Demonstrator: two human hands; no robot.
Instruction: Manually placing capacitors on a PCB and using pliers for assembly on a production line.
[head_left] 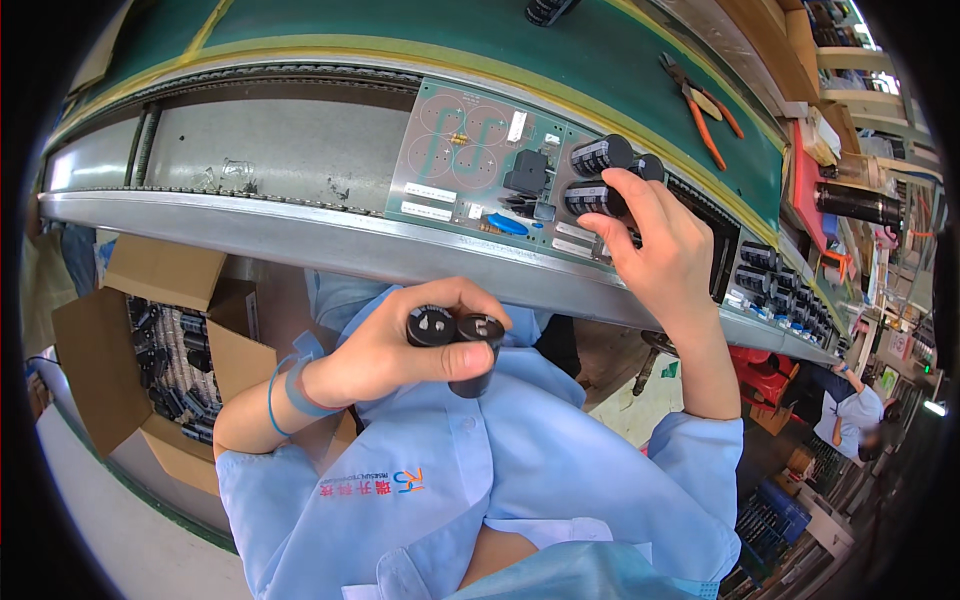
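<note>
Two black cylindrical capacitors [470,385] are gripped in my left hand [385,345], their terminal ends facing up, in front of my chest. My right hand [660,250] reaches over the circuit board [465,120], with thumb and forefinger closed around a black capacitor [590,197] standing on it. Other large capacitors [600,155] stand right beside that one. The left part of the board has bare round capacitor outlines, white resistors [430,192], a black block-shaped part [526,172] and a blue disc component [507,224].
The board rests on the metal conveyor rails [250,222]. Orange-handled cutters [700,110] lie on the green surface beyond. An open carton [110,340] of capacitors stands at lower left. Boards with several capacitors [765,275] continue along the line at right, where another person [855,415] sits.
</note>
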